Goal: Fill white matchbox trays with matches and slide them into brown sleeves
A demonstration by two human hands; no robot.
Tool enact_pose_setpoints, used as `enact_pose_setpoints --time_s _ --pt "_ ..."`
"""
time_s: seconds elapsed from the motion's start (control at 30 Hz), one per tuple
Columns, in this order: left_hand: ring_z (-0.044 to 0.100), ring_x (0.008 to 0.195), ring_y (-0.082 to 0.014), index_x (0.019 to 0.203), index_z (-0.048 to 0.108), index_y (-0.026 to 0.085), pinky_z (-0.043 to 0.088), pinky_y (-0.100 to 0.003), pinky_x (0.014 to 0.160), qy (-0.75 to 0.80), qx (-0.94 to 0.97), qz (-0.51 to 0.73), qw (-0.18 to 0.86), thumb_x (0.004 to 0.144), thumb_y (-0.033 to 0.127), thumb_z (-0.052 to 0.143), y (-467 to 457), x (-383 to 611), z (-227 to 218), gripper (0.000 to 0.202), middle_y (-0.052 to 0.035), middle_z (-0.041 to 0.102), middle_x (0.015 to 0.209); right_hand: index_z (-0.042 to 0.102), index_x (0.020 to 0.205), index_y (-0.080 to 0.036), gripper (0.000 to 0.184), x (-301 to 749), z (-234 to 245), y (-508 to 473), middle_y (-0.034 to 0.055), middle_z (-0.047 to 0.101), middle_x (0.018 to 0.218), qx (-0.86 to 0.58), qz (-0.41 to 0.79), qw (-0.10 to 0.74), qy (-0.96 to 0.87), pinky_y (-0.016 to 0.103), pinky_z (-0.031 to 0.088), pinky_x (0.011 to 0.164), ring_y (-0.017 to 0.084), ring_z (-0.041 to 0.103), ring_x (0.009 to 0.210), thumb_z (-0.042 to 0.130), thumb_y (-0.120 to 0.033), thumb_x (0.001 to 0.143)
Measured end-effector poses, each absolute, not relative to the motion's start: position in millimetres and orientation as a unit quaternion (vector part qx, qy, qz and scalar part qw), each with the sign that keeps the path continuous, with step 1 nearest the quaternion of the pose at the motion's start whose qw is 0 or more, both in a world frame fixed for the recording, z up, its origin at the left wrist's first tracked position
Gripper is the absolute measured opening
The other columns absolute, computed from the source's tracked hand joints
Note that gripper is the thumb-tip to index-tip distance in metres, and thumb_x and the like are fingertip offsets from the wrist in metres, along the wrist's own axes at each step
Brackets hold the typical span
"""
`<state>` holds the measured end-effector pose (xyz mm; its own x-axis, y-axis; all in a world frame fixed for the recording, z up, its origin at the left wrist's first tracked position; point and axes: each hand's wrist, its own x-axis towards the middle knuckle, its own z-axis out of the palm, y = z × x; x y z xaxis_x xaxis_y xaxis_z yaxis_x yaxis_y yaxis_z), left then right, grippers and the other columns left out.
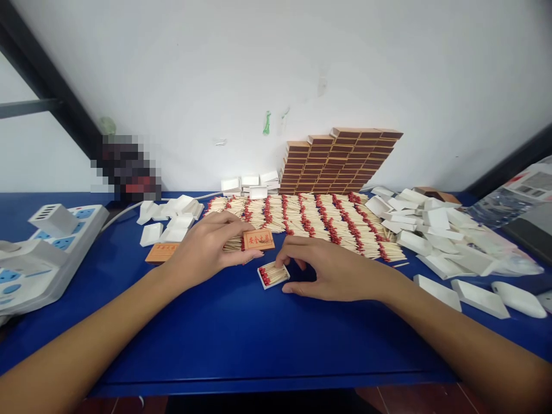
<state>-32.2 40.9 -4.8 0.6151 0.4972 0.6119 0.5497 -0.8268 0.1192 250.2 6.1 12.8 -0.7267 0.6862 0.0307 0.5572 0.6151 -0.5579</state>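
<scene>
My left hand [211, 244] is closed around an orange matchbox sleeve [259, 239] with red characters on its face. Some matches show beside that sleeve, partly behind my fingers. Lower and to the right, a small white matchbox tray [268, 286] full of red-tipped matches [271, 273] rests on the blue table. At its right end, my right hand [317, 267] has curled fingers over the far corner and the thumb by the near one. Another orange matchbox [161, 253] lies left of my left wrist.
Rows of loose matches [302, 215] spread behind my hands. A stack of matchboxes [336, 164] stands against the wall. White trays lie in a left pile [176, 218] and a right pile [431, 224]. A power strip [64, 259] sits far left, a plastic bag [513, 195] far right.
</scene>
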Motion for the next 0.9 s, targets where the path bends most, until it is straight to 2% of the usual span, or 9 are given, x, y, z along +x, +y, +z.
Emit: enact_pose_setpoints --time_s 0.07,0.2,0.37,0.5,0.7,0.9 --pt "0.07 0.093 -0.0229 0.114 0.072 0.013 0.056 -0.036 0.082 -0.298 -0.901 -0.314 0.026 0.091 0.052 0.075 41.4 -33.2 -6.1 0.045 -0.0102 0.072 0.101 0.069 0.111 -0.023 0.023 250.2 10.8 7.5 0.0026 0.065 0.109 -0.35 0.275 0.122 -0.887 0.032 0.048 0.076 0.016 0.06 0.087 0.076 -0.034 0.091" --pt "0.069 0.098 -0.0239 0.114 0.069 0.017 0.055 -0.037 0.086 -0.312 -0.903 -0.296 0.01 0.091 0.054 0.074 42.4 -34.4 -7.6 0.044 -0.0092 0.073 0.105 0.068 0.112 -0.023 0.032 251.1 9.5 9.4 0.0008 0.065 0.102 -0.361 0.296 0.122 -0.876 0.031 0.047 0.071 0.016 0.059 0.082 0.08 -0.04 0.088" --pt "0.069 0.098 -0.0246 0.117 0.067 0.017 0.054 -0.037 0.085 -0.318 -0.906 -0.28 -0.001 0.092 0.055 0.072 42.5 -34.6 -7.3 0.046 -0.0095 0.072 0.106 0.063 0.1 -0.023 0.028 252.2 8.2 10.2 -0.0013 0.065 0.096 -0.369 0.306 0.131 -0.868 0.03 0.046 0.067 0.015 0.057 0.08 0.08 -0.041 0.087" --pt "0.069 0.098 -0.0248 0.117 0.067 0.017 0.053 -0.037 0.084 -0.323 -0.903 -0.283 -0.001 0.093 0.057 0.069 42.0 -34.4 -6.2 0.047 -0.0099 0.072 0.105 0.062 0.117 -0.024 0.047 250.4 5.3 9.0 0.0004 0.065 0.106 -0.387 0.303 0.131 -0.861 0.031 0.048 0.068 0.015 0.058 0.08 0.083 -0.05 0.083" --pt "0.07 0.099 -0.025 0.116 0.067 0.017 0.055 -0.038 0.086 -0.339 -0.9 -0.274 -0.007 0.095 0.059 0.067 41.1 -33.0 -6.6 0.047 -0.0102 0.073 0.109 0.068 0.113 -0.024 0.035 252.9 7.4 12.7 0.0024 0.066 0.102 -0.381 0.289 0.124 -0.869 0.031 0.048 0.07 0.017 0.06 0.084 0.076 -0.049 0.09" --pt "0.069 0.101 -0.0259 0.119 0.066 0.017 0.056 -0.04 0.088 -0.352 -0.9 -0.256 -0.021 0.098 0.06 0.061 42.6 -34.1 -4.4 0.048 -0.0115 0.071 0.112 0.07 0.12 -0.023 0.04 270.1 10.3 32.1 -0.0005 0.067 0.086 -0.383 0.311 0.206 -0.845 0.029 0.049 0.066 0.015 0.061 0.076 0.077 -0.048 0.089"
